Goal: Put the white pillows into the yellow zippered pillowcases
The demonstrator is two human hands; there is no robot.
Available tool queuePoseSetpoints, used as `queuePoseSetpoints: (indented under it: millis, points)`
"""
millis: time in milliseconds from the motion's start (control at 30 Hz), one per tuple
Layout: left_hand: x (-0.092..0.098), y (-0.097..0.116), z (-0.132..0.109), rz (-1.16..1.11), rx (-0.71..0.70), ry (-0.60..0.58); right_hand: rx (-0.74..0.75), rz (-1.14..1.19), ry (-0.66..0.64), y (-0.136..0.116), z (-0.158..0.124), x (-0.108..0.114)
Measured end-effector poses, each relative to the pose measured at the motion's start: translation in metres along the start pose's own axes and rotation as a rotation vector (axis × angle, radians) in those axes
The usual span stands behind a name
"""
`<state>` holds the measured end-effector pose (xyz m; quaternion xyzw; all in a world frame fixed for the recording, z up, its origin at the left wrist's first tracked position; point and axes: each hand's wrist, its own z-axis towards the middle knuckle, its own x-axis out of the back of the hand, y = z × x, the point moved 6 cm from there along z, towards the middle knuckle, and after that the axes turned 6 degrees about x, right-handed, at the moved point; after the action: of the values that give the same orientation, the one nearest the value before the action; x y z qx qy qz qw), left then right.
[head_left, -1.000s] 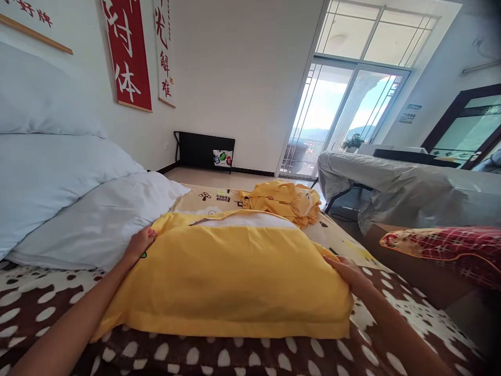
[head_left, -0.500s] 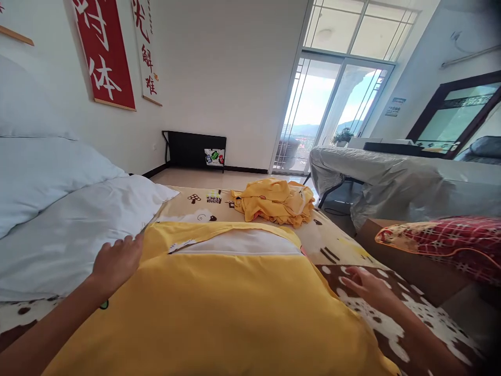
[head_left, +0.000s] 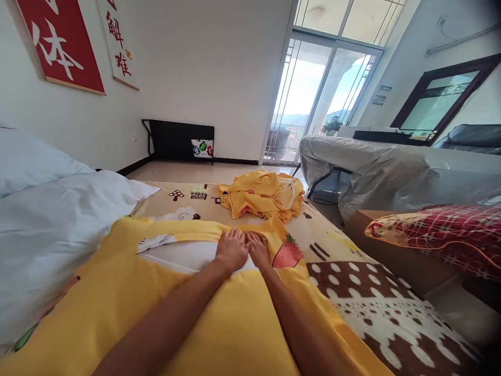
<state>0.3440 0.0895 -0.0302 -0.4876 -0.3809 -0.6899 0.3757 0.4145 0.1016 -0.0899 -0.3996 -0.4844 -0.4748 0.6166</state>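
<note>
A yellow pillowcase (head_left: 242, 318) lies in front of me, its slit across the far end showing a white pillow (head_left: 186, 256) inside. At the slit's far edge, my left hand (head_left: 234, 250) is closed, its fingers bent over the yellow cloth. Right beside it, nearly touching, my right hand (head_left: 258, 248) has its fingers curled on the same edge. My fingertips are partly hidden in the fabric. To the right of my hands the case carries a printed peach-like fruit. Beyond them sits a crumpled heap of yellow cloth (head_left: 264, 193).
White pillows (head_left: 74, 209) are piled on the left. Under everything spreads a patterned brown and cream blanket (head_left: 352, 282). A cardboard box (head_left: 391, 250) with a red plaid item (head_left: 450, 230) on it stands at the right, before a plastic-covered table (head_left: 376, 156).
Both hands have come inward from the pillowcase's sides to meet at the middle of its slit. The case's far edge is bunched there, and its right corner now shows the fruit print.
</note>
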Motion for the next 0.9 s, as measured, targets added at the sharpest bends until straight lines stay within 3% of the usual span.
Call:
queuePoseSetpoints:
  millis: [67,167,300,467,600,667,767,900]
  points:
    - [-0.037,-0.025,-0.009,-0.019,0.050,-0.034,-0.089,0.027,0.008,0.005,0.000,-0.018]
    - [-0.056,-0.045,-0.015,-0.039,0.062,-0.062,-0.118,0.091,-0.003,0.017,0.006,-0.020]
    - [-0.051,-0.052,-0.018,-0.051,0.041,-0.101,-0.128,0.142,-0.038,0.056,0.002,-0.009]
    - [-0.044,-0.059,-0.026,-0.058,0.074,-0.066,-0.251,0.147,-0.161,0.122,-0.037,-0.020]
    - [-0.040,-0.055,-0.031,-0.080,0.078,-0.041,-0.305,0.101,-0.207,0.137,-0.055,-0.019]
    - [-0.035,-0.052,-0.033,-0.080,0.079,-0.028,-0.308,0.075,-0.224,0.135,-0.052,-0.002]
    - [-0.029,-0.049,-0.036,-0.071,0.084,-0.008,-0.274,0.051,-0.194,0.124,-0.039,0.043]
    - [-0.026,-0.047,-0.038,-0.066,0.083,0.034,-0.115,0.090,-0.017,0.086,-0.022,0.098]
